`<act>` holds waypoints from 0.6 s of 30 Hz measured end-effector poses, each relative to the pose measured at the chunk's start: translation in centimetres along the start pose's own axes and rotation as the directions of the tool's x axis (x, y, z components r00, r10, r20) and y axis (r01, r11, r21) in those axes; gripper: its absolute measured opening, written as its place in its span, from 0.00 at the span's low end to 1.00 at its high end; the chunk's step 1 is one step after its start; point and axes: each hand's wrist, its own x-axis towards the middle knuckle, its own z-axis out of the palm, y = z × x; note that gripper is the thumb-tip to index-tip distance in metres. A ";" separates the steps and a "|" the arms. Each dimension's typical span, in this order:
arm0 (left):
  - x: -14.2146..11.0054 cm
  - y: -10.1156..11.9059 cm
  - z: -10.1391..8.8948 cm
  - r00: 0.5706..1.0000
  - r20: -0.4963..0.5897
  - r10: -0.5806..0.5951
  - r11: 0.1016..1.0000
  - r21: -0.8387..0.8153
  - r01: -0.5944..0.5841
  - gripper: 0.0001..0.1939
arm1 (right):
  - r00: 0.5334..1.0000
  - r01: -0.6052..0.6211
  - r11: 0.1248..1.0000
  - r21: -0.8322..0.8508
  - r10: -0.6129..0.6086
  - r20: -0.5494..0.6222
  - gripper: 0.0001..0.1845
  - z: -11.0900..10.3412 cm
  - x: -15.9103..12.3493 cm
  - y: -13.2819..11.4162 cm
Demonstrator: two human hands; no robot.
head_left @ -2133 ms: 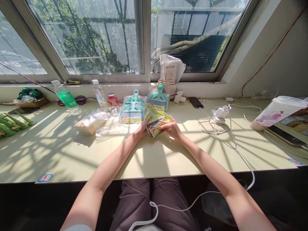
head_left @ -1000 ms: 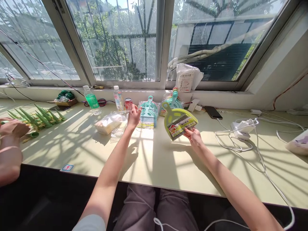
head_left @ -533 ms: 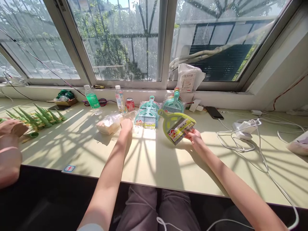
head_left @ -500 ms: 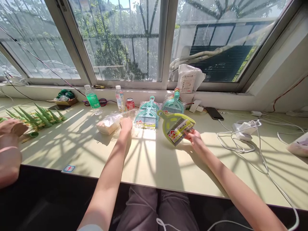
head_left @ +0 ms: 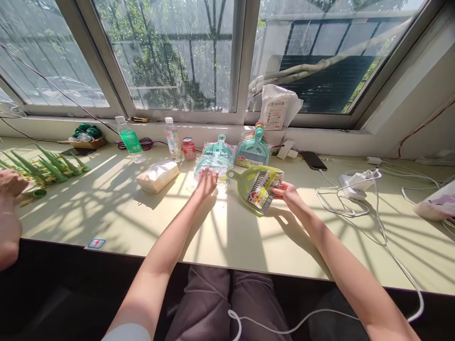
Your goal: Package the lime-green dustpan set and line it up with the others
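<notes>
My right hand [head_left: 287, 193] grips the right edge of a yellow-green dustpan [head_left: 245, 185], held tilted above the table. A small brush [head_left: 263, 192] with grey bristles and a printed label lies against its pan. My left hand [head_left: 207, 183] has its fingers bent around what looks like a clear plastic bag [head_left: 194, 185], mostly hidden and washed out by sunlight. Just behind that hand lie teal dustpan-and-brush sets [head_left: 217, 156] in clear wrap. To their right, a further stack of wrapped teal sets [head_left: 253, 149] leans near the window sill.
A tissue pack [head_left: 158, 176], a green-labelled bottle [head_left: 131, 139], another bottle [head_left: 173, 139] and a red can [head_left: 188, 148] stand left. A phone [head_left: 313, 160] and a power strip [head_left: 357, 184] with white cables lie right. Another person's hand [head_left: 12, 182] is by green spiky pieces [head_left: 46, 166].
My left hand has moved right, from beside the tissue pack to the front of the teal sets, the clear plastic shifting with it. My right hand has turned the yellow-green dustpan slightly.
</notes>
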 end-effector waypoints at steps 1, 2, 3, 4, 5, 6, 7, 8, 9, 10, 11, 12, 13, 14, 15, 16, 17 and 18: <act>0.0 0.0 -0.2 1.000 -0.011 0.025 0.996 0.081 -0.024 0.12 | 1.000 -0.002 1.000 -0.001 0.002 -0.019 0.22 -0.2 0.1 -0.1; 0.2 0.2 -0.3 0.998 -0.015 0.057 0.979 0.196 -0.053 0.12 | 0.999 0.002 1.000 -0.003 -0.002 -0.037 0.21 -0.3 0.1 -0.1; 0.4 0.4 -0.3 0.996 -0.006 0.083 0.949 0.306 -0.078 0.12 | 0.999 0.010 1.000 -0.009 -0.010 -0.049 0.21 -0.3 0.1 -0.3; 0.6 0.6 -0.1 0.995 0.010 0.095 0.922 0.376 -0.092 0.12 | 0.998 0.020 1.000 -0.017 -0.021 -0.054 0.22 -0.2 -0.1 -0.4; 0.8 0.9 0.1 0.994 0.027 0.103 0.896 0.431 -0.105 0.12 | 0.998 0.032 0.999 -0.028 -0.033 -0.049 0.22 0.0 -0.2 -0.6; 1.1 1.1 0.3 0.993 0.048 0.110 0.866 0.485 -0.120 0.11 | 0.998 0.044 0.998 -0.037 -0.045 -0.032 0.23 0.2 -0.4 -0.8; 1.2 1.4 0.5 0.990 0.071 0.120 0.827 0.545 -0.139 0.10 | 0.999 0.053 0.998 -0.045 -0.053 -0.004 0.24 0.5 -0.7 -0.9; 1.4 1.6 0.7 0.987 0.097 0.129 0.773 0.613 -0.161 0.10 | 0.998 0.056 0.997 -0.051 -0.055 0.033 0.25 0.7 -0.8 -1.0; 1.5 1.8 0.8 0.984 0.120 0.134 0.714 0.676 -0.180 0.09 | 0.996 0.054 0.997 -0.057 -0.050 0.071 0.26 0.9 -1.0 -1.1; 1.6 2.0 0.7 0.981 0.139 0.136 0.660 0.726 -0.194 0.09 | 0.994 0.049 0.997 -0.064 -0.042 0.105 0.27 1.0 -1.1 -1.1; 1.6 2.2 0.6 0.978 0.156 0.138 0.610 0.765 -0.207 0.09 | 0.991 0.043 0.997 -0.070 -0.034 0.128 0.27 1.1 -1.1 -1.1; 1.7 2.3 0.4 0.975 0.172 0.138 0.562 0.797 -0.220 0.09 | 0.991 0.035 0.997 -0.073 -0.025 0.135 0.27 1.0 -1.0 -1.0; 1.7 2.5 0.1 0.973 0.185 0.135 0.519 0.823 -0.229 0.09 | 0.992 0.027 0.997 -0.071 -0.018 0.124 0.26 0.9 -0.9 -1.0; 1.8 2.6 -0.1 0.971 0.199 0.130 0.482 0.843 -0.237 0.09 | 0.995 0.021 0.998 -0.062 -0.015 0.096 0.25 0.6 -0.7 -0.9; 1.8 2.7 -0.2 0.969 0.213 0.123 0.453 0.857 -0.246 0.10 | 0.998 0.016 0.999 -0.048 -0.013 0.055 0.24 0.4 -0.4 -0.8; 1.8 2.8 -0.3 0.967 0.226 0.115 0.436 0.864 -0.253 0.10 | 1.000 0.011 0.999 -0.032 -0.010 0.006 0.24 0.1 -0.2 -0.7; 1.7 2.9 -0.3 0.967 0.233 0.105 0.433 0.865 -0.256 0.11 | 0.999 0.003 1.000 -0.015 -0.004 -0.040 0.23 -0.1 0.1 -0.7; 1.7 3.0 -0.2 0.967 0.236 0.098 0.446 0.858 -0.255 0.11 | 0.997 -0.006 1.000 -0.001 0.006 -0.074 0.22 -0.3 0.3 -0.7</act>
